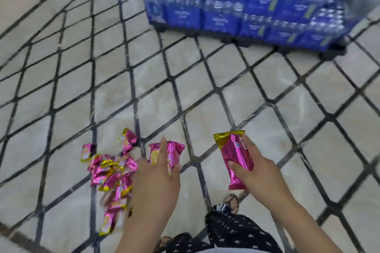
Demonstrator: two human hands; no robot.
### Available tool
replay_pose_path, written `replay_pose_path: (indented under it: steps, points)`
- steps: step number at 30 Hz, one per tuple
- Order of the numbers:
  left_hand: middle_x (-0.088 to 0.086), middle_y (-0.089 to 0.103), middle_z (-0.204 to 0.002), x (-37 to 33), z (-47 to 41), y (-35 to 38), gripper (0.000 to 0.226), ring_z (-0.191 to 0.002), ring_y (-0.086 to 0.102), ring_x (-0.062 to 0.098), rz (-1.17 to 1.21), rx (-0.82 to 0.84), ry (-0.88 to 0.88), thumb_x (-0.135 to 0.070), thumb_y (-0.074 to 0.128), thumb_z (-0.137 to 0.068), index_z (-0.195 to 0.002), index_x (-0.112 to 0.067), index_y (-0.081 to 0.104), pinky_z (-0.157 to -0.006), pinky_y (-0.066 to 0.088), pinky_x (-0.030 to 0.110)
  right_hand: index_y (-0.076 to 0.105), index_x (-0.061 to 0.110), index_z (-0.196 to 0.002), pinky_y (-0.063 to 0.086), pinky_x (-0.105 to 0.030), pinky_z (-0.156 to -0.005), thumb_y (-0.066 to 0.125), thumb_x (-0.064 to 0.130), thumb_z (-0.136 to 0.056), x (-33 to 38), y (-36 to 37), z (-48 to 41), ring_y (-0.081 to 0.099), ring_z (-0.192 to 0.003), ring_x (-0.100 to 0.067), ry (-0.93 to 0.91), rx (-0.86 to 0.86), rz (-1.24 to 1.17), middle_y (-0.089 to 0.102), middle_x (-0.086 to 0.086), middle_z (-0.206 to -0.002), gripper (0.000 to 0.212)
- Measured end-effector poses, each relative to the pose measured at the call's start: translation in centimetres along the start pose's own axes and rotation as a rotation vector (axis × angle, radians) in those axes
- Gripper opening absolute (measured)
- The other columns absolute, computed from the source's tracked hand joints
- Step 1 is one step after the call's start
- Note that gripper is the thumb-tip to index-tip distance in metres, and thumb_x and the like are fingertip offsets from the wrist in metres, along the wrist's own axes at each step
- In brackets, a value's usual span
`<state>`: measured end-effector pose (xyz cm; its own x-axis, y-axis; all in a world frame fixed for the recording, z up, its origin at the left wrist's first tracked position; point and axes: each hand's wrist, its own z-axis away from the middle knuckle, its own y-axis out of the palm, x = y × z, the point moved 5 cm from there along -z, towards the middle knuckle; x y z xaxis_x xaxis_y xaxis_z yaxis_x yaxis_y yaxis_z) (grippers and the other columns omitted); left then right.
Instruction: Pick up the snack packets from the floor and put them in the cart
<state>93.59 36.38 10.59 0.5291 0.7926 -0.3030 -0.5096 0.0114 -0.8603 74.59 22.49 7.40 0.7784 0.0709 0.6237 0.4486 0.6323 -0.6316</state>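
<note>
Several pink and gold snack packets [112,172] lie heaped on the wire bottom of the cart [131,80], at the lower left. My left hand [156,183] reaches over the heap's right edge. Its straight fingers lie on one pink packet [174,152], with the thumb at that packet's lower corner. To the right, my right hand [261,172] grips another pink packet with a gold end [232,150] and holds it above the cart's mesh. The view is blurred by motion.
Beige floor tiles [226,72] show through the mesh. Blue shrink-wrapped packs of water bottles [236,2] are stacked on a dark pallet at the top right. My legs in star-patterned trousers [232,230] and a sandalled foot [232,203] are at the bottom.
</note>
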Motion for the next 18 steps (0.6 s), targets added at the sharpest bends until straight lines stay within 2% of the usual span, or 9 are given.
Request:
replay_pose_path:
  steps: [3, 6, 10, 13, 16, 18]
  points:
    - [0.014, 0.035, -0.129, -7.3, -0.7, 2.3, 0.070, -0.104, 0.051, 0.029, 0.014, 0.031, 0.113, -0.053, 0.037, -0.100, -0.153, -0.046, -0.007, -0.081, 0.043, 0.033, 0.007, 0.048, -0.151, 0.055, -0.032, -0.076, 0.058, 0.051, -0.089, -4.2, -4.9, -0.6, 0.064, -0.084, -0.014, 0.042, -0.059, -0.012, 0.067, 0.004, -0.103, 0.080]
    - [0.008, 0.034, -0.115, -13.6, -0.9, 4.7, 0.071, -0.095, 0.051, 0.026, -0.027, 0.082, 0.242, -0.053, 0.039, -0.099, -0.153, -0.047, -0.008, -0.081, 0.045, 0.031, 0.008, 0.047, -0.151, 0.053, -0.030, -0.074, 0.058, 0.051, -0.089, -8.4, -9.4, -0.2, 0.063, -0.083, -0.014, 0.113, -0.151, -0.055, 0.065, 0.004, -0.100, 0.079]
    - [0.011, 0.038, -0.119, -20.9, -0.8, 7.2, 0.071, -0.095, 0.055, 0.028, -0.082, 0.135, 0.408, -0.055, 0.039, -0.099, -0.153, -0.048, -0.006, -0.086, 0.046, 0.034, 0.008, 0.046, -0.151, 0.052, -0.031, -0.079, 0.058, 0.049, -0.091, -13.8, -13.7, 1.8, 0.062, -0.088, -0.017, 0.247, -0.309, -0.219, 0.063, 0.003, -0.109, 0.079]
    - [0.010, 0.038, -0.116, -25.8, -0.8, 8.9, 0.070, -0.093, 0.053, 0.026, -0.134, 0.155, 0.515, -0.053, 0.040, -0.099, -0.153, -0.048, -0.004, -0.078, 0.042, 0.031, 0.010, 0.045, -0.152, 0.049, -0.028, -0.081, 0.059, 0.046, -0.091, -17.6, -15.1, 3.6, 0.060, -0.096, -0.019, 0.354, -0.389, -0.333, 0.060, -0.002, -0.125, 0.077]
    - [0.007, 0.037, -0.107, -29.9, -0.7, 11.2, 0.070, -0.086, 0.052, 0.026, -0.199, 0.216, 0.619, -0.052, 0.042, -0.098, -0.153, -0.048, -0.002, -0.080, 0.045, 0.033, 0.012, 0.047, -0.151, 0.043, -0.024, -0.072, 0.061, 0.042, -0.092, -21.0, -16.2, 5.3, 0.054, -0.089, -0.017, 0.481, -0.474, -0.439, 0.057, -0.002, -0.128, 0.077]
    - [0.005, 0.034, -0.104, -32.5, -0.7, 13.1, 0.070, -0.084, 0.054, 0.027, -0.257, 0.286, 0.677, -0.053, 0.041, -0.098, -0.153, -0.048, -0.003, -0.077, 0.045, 0.033, 0.011, 0.049, -0.150, 0.046, -0.022, -0.069, 0.061, 0.043, -0.091, -23.2, -16.7, 6.1, 0.054, -0.084, -0.014, 0.551, -0.516, -0.488, 0.058, -0.001, -0.124, 0.078]
